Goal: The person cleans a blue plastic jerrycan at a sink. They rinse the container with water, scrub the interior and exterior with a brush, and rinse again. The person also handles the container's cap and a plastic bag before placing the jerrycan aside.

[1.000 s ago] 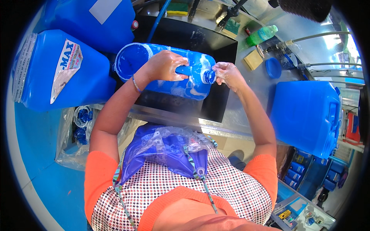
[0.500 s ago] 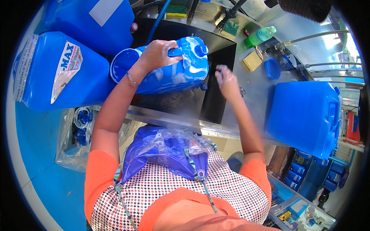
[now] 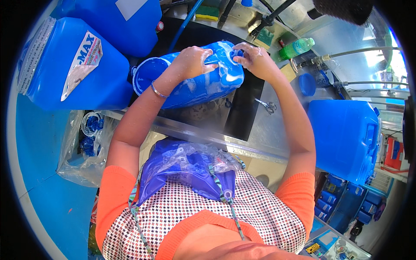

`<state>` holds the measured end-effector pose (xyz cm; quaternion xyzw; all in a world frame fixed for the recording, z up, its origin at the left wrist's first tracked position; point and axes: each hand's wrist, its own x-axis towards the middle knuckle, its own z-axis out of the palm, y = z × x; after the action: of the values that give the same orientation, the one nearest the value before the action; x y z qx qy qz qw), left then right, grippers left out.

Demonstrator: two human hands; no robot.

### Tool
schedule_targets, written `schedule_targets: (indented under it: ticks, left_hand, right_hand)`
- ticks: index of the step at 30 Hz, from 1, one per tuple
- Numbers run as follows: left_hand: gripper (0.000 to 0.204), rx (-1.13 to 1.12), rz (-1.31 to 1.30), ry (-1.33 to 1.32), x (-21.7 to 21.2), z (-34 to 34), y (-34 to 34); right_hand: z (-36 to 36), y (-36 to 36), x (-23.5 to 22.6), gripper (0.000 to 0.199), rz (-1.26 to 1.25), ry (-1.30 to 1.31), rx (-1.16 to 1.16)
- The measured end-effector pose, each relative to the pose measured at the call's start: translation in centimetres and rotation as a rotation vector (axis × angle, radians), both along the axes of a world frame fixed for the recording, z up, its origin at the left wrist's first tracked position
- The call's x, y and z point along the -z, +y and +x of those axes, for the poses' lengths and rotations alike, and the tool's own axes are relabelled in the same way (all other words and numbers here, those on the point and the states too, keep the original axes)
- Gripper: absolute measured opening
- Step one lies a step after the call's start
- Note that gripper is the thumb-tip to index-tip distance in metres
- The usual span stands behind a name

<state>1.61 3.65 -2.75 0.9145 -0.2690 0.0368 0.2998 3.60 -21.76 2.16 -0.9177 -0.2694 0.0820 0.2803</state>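
A blue plastic water jug (image 3: 195, 89), wet and streaked with white suds, lies tilted over the dark sink (image 3: 251, 102). A wide round opening faces left at its near end. My left hand (image 3: 190, 63) is wrapped round the jug's handle. At the jug's far right end, my right hand (image 3: 258, 60) has its fingers closed on the small blue cap (image 3: 237, 53). Suds cling to both hands and ring the cap.
Large blue jugs (image 3: 78, 65) stand on the left, and another blue jug (image 3: 340, 134) on the right. Scissors (image 3: 268, 105), a round blue lid (image 3: 307, 84), a green bottle (image 3: 297, 48) and a yellow-green sponge (image 3: 207, 13) lie around the sink.
My right hand has moved up and left from above the sink edge onto the jug's small cap. My left hand keeps hold of the handle. The scissors now show fully.
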Motion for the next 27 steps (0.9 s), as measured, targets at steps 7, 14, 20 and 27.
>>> schedule_targets:
  ticks: [7, 14, 20, 27]
  left_hand:
    - [0.055, 0.002, 0.001, -0.002, -0.2, -0.3, -0.2]
    - [0.052, 0.004, -0.029, -0.047, -0.2, -0.6, -0.7]
    - [0.048, -0.006, -0.167, -0.086, 0.2, 0.1, 0.1]
    - [0.052, -0.064, -0.551, -0.279, 0.9, 1.1, -1.4]
  right_hand:
    - [0.4, 0.8, -1.0, 0.029, -0.164, 0.038, 0.049]
    - [0.0, 0.7, -0.6, 0.032, -0.034, 0.021, 0.044]
    - [0.0, 0.4, -1.8, 0.037, 0.311, -0.247, -0.032]
    - [0.2, 7.7, 0.4, 0.038, 0.400, -0.305, 0.198]
